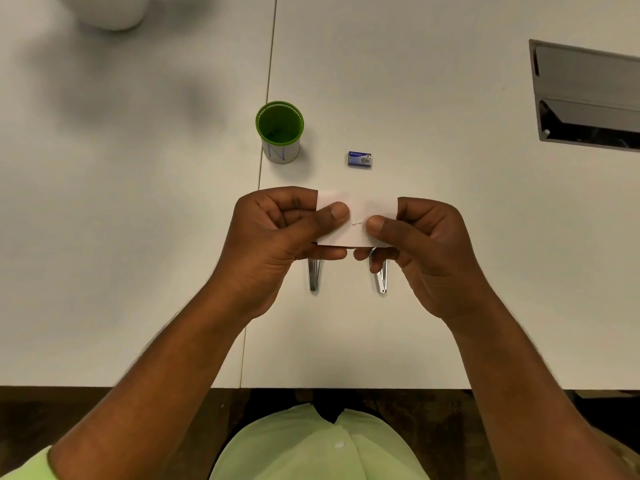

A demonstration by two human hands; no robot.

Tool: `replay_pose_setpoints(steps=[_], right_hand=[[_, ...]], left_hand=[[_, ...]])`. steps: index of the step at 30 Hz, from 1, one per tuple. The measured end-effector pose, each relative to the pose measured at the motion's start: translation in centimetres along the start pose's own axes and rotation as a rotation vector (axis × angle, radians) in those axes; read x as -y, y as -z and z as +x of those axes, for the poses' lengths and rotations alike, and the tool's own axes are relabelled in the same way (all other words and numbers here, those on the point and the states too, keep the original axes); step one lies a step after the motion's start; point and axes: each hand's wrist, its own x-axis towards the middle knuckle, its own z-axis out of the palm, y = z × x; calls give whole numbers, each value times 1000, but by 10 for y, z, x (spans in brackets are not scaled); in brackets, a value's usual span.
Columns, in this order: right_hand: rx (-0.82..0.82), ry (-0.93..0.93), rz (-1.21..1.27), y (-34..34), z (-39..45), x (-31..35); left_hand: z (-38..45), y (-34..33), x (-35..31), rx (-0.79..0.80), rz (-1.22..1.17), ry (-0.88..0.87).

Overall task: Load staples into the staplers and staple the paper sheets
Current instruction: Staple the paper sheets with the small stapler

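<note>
You hold a small stack of paper sheets (pixel 358 216) above the white table (pixel 450 237), between both hands, in front of your chest; your left hand (pixel 277 237) pinches its left edge, thumb on top and fingers curled beneath; your right hand (pixel 419 244) pinches the right edge the same way. The paper is white, roughly rectangular, and carries two tiny marks near its middle, likely staples already driven in. It looks light, thin and easily creased, so grip it at the edges and keep it flat. Two slim metal staplers (pixel 314 273) lie on the table just under your hands, partly hidden, one on each side; a small blue staple box (pixel 359 159) sits farther away; a green cup (pixel 280 131) stands to its left.
</note>
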Motion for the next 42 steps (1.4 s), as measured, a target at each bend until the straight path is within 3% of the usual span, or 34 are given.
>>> replay_pose_setpoints(steps=[9,29,33,38,42], right_hand=[[-101,68,-126,-8,-2,1],[-140,62,-98,-3,-3,-1],[-181,179,-243,-3,-2,-5],[-252,443,-641,0,2,-12],[-268,530,-813,5,4,-19]], left_hand=[[0,-5,0,-47,50,-6],[3,-3,8,-43,60,-13],[7,-1,11,-100,144,-53],[12,1,5,-89,39,215],[10,0,3,-48,-34,207]])
